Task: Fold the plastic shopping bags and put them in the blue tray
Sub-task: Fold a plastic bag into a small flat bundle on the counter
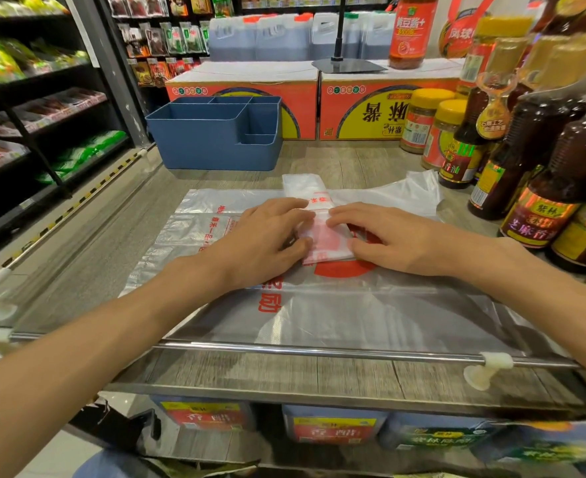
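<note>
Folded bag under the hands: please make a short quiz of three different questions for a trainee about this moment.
1. True or false: the blue tray already holds a bag.
2. Which hands press the folded bag? A) left hand only B) right hand only C) both
3. What lies directly beneath it?

Key: 1 false. 2 C, left hand and right hand. 3 unfolded plastic bags.
</note>
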